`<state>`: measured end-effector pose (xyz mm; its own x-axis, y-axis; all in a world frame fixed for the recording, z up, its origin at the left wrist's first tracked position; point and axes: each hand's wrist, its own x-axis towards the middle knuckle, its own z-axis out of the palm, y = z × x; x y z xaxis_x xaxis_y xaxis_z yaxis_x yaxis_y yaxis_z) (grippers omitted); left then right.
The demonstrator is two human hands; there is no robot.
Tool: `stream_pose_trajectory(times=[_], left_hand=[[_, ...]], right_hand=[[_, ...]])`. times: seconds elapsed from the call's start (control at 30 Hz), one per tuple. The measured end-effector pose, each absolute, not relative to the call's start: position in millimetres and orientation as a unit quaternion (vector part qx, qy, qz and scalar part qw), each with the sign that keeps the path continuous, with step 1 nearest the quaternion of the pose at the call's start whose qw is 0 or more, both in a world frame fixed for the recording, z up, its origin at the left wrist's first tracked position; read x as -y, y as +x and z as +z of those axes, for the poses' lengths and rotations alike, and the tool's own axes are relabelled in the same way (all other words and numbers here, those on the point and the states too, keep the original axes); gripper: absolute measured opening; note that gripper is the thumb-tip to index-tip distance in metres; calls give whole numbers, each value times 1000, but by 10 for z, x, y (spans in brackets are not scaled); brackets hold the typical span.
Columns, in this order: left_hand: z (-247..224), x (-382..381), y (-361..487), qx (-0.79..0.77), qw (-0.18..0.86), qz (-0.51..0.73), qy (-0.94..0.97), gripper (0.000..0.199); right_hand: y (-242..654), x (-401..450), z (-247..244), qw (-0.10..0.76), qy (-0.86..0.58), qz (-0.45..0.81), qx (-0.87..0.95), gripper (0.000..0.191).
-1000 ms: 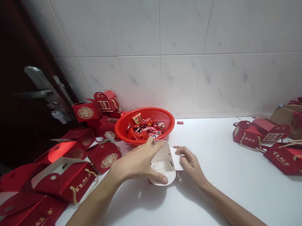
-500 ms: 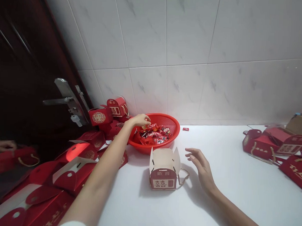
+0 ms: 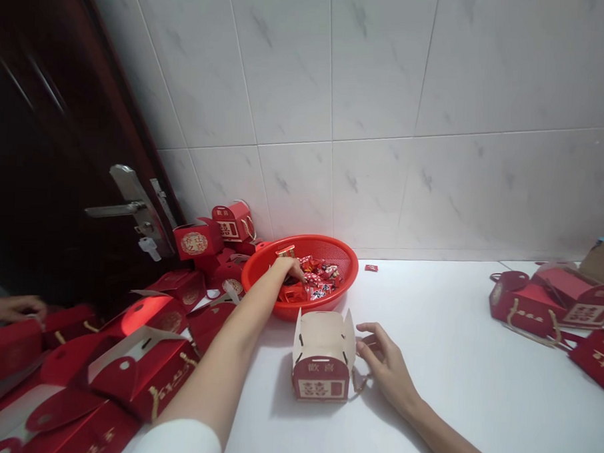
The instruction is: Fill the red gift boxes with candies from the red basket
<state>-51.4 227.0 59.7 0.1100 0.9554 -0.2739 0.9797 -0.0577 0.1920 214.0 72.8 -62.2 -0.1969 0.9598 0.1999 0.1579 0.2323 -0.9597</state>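
My left hand (image 3: 291, 269) reaches down into a red plastic basket (image 3: 347, 282) of wrapped candies (image 3: 324, 274). Its fingertips are hidden among the sweets, so what they pinch, if anything, does not show. In front of the basket stands a small red gift box (image 3: 321, 381) with its lid flaps up, pale inside, with a rope handle (image 3: 359, 382) on its right side. My right hand (image 3: 383, 363) is at that right side, thumb and fingers apart, close to the raised flap; whether it touches the box I cannot tell.
Many red gift boxes (image 3: 140, 370) crowd the left, beside a dark door (image 3: 45, 142) where another person's hand (image 3: 25, 306) shows. More red boxes (image 3: 529, 303) and a brown carton (image 3: 603, 261) sit at the right. One loose candy (image 3: 371, 267) lies near the tiled wall.
My left hand has gone lower and deeper into the candies. My right hand has moved left and down, nearer the box. The view has shifted slightly.
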Motion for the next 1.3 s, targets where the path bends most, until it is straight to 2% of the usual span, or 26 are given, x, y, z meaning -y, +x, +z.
stream_pose_trajectory(times=[0.1, 0.2, 0.33, 0.53, 0.7, 0.9, 1.1, 1.3], left_hand=[[556, -2419, -581, -693, 205, 4, 692, 15], [540, -2476, -620, -688, 267, 66, 672, 19], [558, -2461, -593, -643, 347, 158, 665, 36], [637, -2456, -543, -523, 525, 322, 590, 60], [621, -2446, -532, -495, 536, 369, 575, 65], [626, -2361, -510, -462, 534, 406, 580, 75], [669, -2268, -473, -399, 563, 433, 580, 81], [655, -2277, -464, -353, 584, 410, 606, 83]], right_hand=[[2134, -754, -651, 447, -441, 434, 646, 42], [2129, -784, -685, 443, -442, 435, 648, 41], [2126, -801, -696, 454, -436, 438, 642, 37], [2129, -806, -685, 466, -445, 437, 627, 34], [2110, -1024, -507, 534, -446, 426, 578, 31], [1817, -1663, 85, 667, -364, 362, 539, 20], [1422, -2224, 325, 642, -378, 478, 466, 46], [1240, -2305, 227, 609, -290, 540, 503, 38]])
